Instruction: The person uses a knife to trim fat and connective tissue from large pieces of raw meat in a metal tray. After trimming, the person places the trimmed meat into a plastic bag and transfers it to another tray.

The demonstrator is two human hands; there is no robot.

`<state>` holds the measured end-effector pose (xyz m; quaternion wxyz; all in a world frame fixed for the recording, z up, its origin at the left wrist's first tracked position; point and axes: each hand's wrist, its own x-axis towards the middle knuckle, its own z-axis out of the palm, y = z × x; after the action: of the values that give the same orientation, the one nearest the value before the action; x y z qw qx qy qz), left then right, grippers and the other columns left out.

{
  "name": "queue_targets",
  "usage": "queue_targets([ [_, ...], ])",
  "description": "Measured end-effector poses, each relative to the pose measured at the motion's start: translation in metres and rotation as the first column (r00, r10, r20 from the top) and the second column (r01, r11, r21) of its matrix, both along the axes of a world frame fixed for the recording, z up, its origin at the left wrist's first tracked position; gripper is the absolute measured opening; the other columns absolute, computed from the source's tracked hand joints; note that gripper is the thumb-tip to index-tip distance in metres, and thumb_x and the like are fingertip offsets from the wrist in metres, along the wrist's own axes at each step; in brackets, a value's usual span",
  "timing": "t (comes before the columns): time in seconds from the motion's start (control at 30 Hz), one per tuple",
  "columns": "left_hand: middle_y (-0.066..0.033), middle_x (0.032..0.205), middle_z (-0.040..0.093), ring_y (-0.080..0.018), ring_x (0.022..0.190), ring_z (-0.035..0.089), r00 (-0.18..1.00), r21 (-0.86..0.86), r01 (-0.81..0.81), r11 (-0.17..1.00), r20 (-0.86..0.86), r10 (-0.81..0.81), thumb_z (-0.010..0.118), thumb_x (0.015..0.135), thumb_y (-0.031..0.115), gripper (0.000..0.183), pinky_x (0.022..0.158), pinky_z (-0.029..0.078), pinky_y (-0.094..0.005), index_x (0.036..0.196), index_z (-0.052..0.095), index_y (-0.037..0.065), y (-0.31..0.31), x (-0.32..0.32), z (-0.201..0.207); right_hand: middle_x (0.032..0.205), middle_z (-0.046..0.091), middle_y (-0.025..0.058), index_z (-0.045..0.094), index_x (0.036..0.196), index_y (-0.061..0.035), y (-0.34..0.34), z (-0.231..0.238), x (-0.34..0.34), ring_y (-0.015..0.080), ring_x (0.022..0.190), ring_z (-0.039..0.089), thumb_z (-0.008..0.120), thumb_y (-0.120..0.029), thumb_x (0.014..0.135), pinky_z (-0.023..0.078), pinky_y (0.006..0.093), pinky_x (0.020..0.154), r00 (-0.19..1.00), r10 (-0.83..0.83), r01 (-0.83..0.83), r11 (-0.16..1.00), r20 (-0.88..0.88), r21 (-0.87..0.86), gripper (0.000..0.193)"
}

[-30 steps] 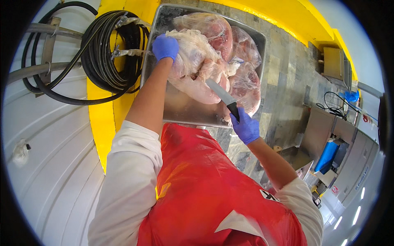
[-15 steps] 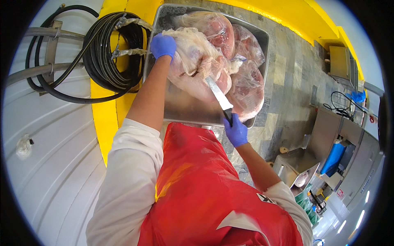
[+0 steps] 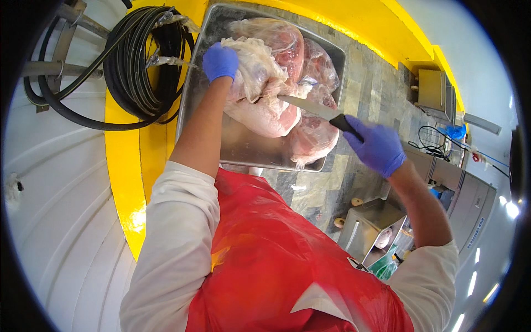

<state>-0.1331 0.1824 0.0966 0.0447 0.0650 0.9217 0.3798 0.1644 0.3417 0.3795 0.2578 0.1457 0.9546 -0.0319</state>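
Gloved in blue, my left hand (image 3: 220,62) is closed on the pale, loose skin or fat of a large piece of meat (image 3: 263,113) at the left of a metal tub (image 3: 193,119). My right hand (image 3: 378,145), also in a blue glove, grips the black handle of a knife (image 3: 312,107). The blade points left, its tip at the flap on the meat's right side. Other big cuts in clear plastic lie in the tub: one wrapped piece (image 3: 276,41) behind, another wrapped piece (image 3: 312,141) at the near right, partly under the blade.
A coiled black hose (image 3: 135,66) hangs on the wall at the left, beside a yellow ledge (image 3: 124,193). Grey tiled floor (image 3: 354,83) lies right of the tub. A steel bin on wheels (image 3: 362,229) stands at the lower right. My red apron (image 3: 265,243) is close to the tub's near edge.
My right hand has swung right and outward with the knife, so the blade now lies flatter across the meat. My left hand keeps its hold. The whole view has shifted slightly.
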Motion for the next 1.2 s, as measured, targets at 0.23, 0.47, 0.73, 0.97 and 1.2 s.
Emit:
queue_targets([
  [0.23, -0.025, 0.101, 0.073, -0.0425, 0.096, 0.071, 0.998, -0.018, 0.021, 1.0, 0.054, -0.02, 0.059, 0.085, 0.025, 0.03, 0.086, 0.057, -0.0496, 0.097, 0.076, 0.004, 0.0, -0.003, -0.006, 0.084, 0.072, 0.0185, 0.063, 0.122, -0.0114, -0.03, -0.054, -0.02, 0.041, 0.075, 0.07, 0.06, -0.038, 0.099, 0.055, 0.0534, 0.066, 0.999, 0.003, -0.002, 1.0, -0.037, 0.011, 0.036],
  [0.47, -0.0239, 0.098, 0.073, -0.0422, 0.093, 0.072, 0.998, -0.032, 0.058, 0.998, -0.036, -0.059, 0.06, 0.084, 0.026, 0.029, 0.086, 0.057, -0.0487, 0.093, 0.077, 0.004, 0.015, 0.001, -0.001, 0.077, 0.07, 0.0202, 0.061, 0.113, -0.0132, -0.001, -0.139, 0.043, 0.0424, 0.069, 0.069, 0.064, -0.045, 0.097, 0.055, 0.0514, 0.058, 0.947, -0.16, 0.149, 0.987, -0.277, -0.059, 0.036],
  [0.73, -0.0235, 0.098, 0.074, -0.0425, 0.093, 0.072, 0.999, -0.175, 0.041, 0.984, -0.009, -0.044, 0.06, 0.084, 0.025, 0.028, 0.083, 0.058, -0.05, 0.094, 0.078, 0.006, 0.028, -0.001, 0.011, 0.076, 0.07, 0.0188, 0.06, 0.106, -0.0143, -0.022, -0.198, 0.093, 0.0431, 0.066, 0.068, 0.065, -0.047, 0.095, 0.054, 0.0519, 0.056, 0.867, -0.35, 0.318, 0.937, -0.354, -0.148, 0.035],
  [0.97, -0.0241, 0.099, 0.074, -0.0419, 0.095, 0.072, 0.993, -0.247, 0.076, 0.966, -0.074, -0.097, 0.059, 0.084, 0.023, 0.03, 0.086, 0.057, -0.0479, 0.095, 0.078, 0.003, 0.018, -0.019, -0.001, 0.079, 0.072, 0.0161, 0.058, 0.119, -0.0166, -0.019, -0.147, 0.122, 0.0413, 0.067, 0.069, 0.064, -0.044, 0.097, 0.055, 0.0508, 0.057, 0.882, -0.375, 0.314, 0.919, -0.284, -0.24, 0.036],
  [1.2, -0.0265, 0.099, 0.072, -0.0437, 0.096, 0.071, 0.994, -0.178, 0.056, 0.983, -0.083, -0.071, 0.055, 0.084, 0.024, 0.034, 0.085, 0.056, -0.0492, 0.099, 0.077, 0.002, 0.001, -0.028, -0.019, 0.08, 0.072, 0.0157, 0.058, 0.112, -0.0157, 0.015, -0.165, 0.103, 0.0393, 0.068, 0.07, 0.065, -0.044, 0.096, 0.054, 0.0499, 0.057, 0.9, -0.267, 0.17, 0.943, -0.345, -0.286, 0.033],
])
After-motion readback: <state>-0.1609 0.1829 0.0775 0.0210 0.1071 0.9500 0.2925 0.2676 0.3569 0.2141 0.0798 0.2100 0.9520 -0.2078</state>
